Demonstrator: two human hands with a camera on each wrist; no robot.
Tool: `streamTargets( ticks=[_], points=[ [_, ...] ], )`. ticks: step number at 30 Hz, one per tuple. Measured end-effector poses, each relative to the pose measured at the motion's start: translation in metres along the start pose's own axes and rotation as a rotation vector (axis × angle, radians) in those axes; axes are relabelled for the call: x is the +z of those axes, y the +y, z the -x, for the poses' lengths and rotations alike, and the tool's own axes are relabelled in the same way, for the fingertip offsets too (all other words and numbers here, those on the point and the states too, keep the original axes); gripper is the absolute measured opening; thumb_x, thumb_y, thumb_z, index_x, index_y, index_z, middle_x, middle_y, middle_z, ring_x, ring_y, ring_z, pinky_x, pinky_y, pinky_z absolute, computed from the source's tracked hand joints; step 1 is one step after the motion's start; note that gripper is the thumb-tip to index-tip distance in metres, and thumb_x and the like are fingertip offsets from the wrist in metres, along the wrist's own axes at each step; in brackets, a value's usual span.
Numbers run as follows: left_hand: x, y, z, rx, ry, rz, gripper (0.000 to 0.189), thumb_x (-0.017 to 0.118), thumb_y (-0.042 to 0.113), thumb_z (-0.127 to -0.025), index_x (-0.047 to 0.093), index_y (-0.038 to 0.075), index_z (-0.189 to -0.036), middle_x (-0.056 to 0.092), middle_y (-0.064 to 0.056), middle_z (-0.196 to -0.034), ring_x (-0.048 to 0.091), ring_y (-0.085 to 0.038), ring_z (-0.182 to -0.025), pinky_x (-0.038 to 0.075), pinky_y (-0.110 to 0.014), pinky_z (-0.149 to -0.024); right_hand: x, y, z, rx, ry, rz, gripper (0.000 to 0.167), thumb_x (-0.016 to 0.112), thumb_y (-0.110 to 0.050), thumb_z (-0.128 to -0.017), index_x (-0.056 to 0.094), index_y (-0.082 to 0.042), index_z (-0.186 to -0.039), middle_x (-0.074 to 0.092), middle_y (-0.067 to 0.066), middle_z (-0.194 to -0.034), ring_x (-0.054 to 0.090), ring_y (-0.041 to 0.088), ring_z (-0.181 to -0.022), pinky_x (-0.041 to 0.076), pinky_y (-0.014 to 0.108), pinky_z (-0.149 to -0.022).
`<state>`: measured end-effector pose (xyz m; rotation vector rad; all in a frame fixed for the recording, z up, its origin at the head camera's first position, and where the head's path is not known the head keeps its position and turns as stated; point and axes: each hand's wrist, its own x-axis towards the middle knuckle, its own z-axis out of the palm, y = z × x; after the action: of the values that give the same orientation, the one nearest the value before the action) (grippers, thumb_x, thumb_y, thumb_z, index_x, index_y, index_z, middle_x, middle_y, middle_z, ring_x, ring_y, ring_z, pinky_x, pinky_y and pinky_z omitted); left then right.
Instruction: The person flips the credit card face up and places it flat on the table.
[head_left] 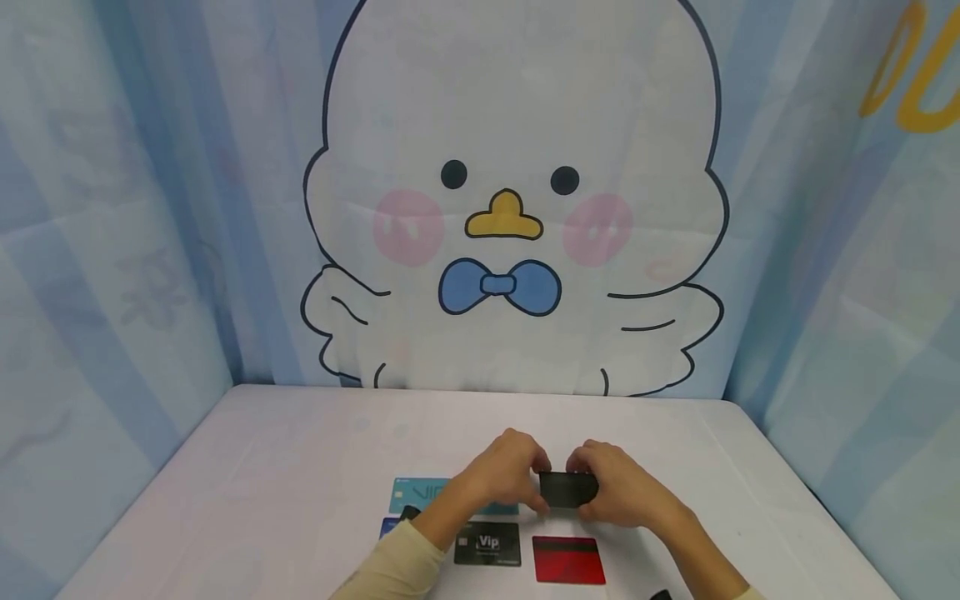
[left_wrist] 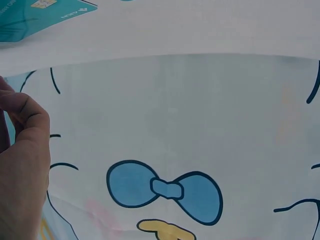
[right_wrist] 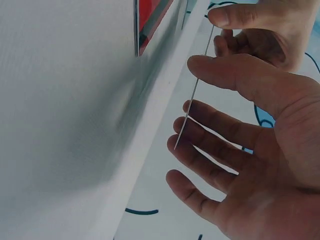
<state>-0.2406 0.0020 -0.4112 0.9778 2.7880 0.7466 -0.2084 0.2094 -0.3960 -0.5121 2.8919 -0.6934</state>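
Both hands hold a black card (head_left: pixel 567 490) between them, its dark face toward the head camera. My left hand (head_left: pixel 508 469) pinches the card's left end between thumb and fingers. At the other end, my right hand (head_left: pixel 621 485) has its thumb on one face and fingertips behind. The right wrist view shows the card edge-on as a thin line, above the table. Below the hands lie a black Vip card (head_left: pixel 487 544) and a red card (head_left: pixel 568 560) with a dark stripe. My left forearm covers part of a teal card (head_left: pixel 408 493).
A mostly hidden blue card (head_left: pixel 387 526) lies left of the black Vip card. The white table (head_left: pixel 300 500) ends at a curtain (head_left: pixel 510 350) printed with a cartoon bird. A small dark object (head_left: pixel 661 595) shows at the bottom edge, by the right forearm.
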Motion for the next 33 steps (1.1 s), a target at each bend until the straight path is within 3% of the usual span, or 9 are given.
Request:
streamTargets(
  ticks=[5, 14, 26, 33],
  points=[
    [0.0016, 0.0028, 0.0008, 0.01, 0.012, 0.04, 0.041, 0.098, 0.024, -0.071, 0.082, 0.013, -0.107, 0.077, 0.006, -0.096, 0.055, -0.003, -0.083, 0.05, -0.02, -0.079, 0.0016, -0.0031, 0.0005, -0.005, 0.004, 0.004, 0.045, 0.094, -0.008, -0.07, 0.072, -0.013, -0.108, 0.065, -0.002, -0.101, 0.059, 0.02, -0.101, 0.055, 0.054, -0.098],
    [0.0036, 0.0062, -0.0004, 0.072, 0.046, 0.032, 0.039, 0.099, 0.026, -0.069, 0.084, 0.015, -0.103, 0.08, 0.011, -0.092, 0.055, 0.001, -0.079, 0.046, -0.017, -0.076, 0.001, -0.0075, 0.0022, -0.061, -0.005, 0.002, 0.043, 0.093, -0.011, -0.071, 0.072, -0.011, -0.108, 0.066, 0.0, -0.099, 0.059, 0.022, -0.099, 0.055, 0.055, -0.094],
    [0.0026, 0.0056, -0.002, 0.099, 0.078, 0.049, 0.04, 0.099, 0.028, -0.068, 0.083, 0.013, -0.102, 0.08, 0.009, -0.092, 0.054, 0.002, -0.076, 0.045, -0.016, -0.072, -0.0011, -0.0037, 0.0037, -0.127, 0.005, 0.021, 0.042, 0.093, -0.021, -0.074, 0.07, -0.014, -0.109, 0.063, -0.005, -0.097, 0.057, 0.017, -0.097, 0.054, 0.045, -0.089],
    [0.0014, 0.0035, -0.0002, 0.116, 0.096, 0.066, 0.041, 0.1, 0.03, -0.068, 0.083, 0.013, -0.102, 0.08, 0.009, -0.092, 0.06, 0.0, -0.081, 0.047, -0.016, -0.073, -0.003, -0.0006, 0.0027, -0.148, -0.005, -0.022, 0.043, 0.092, -0.022, -0.075, 0.069, -0.013, -0.11, 0.065, -0.004, -0.097, 0.058, 0.017, -0.094, 0.054, 0.038, -0.085]
  ],
)
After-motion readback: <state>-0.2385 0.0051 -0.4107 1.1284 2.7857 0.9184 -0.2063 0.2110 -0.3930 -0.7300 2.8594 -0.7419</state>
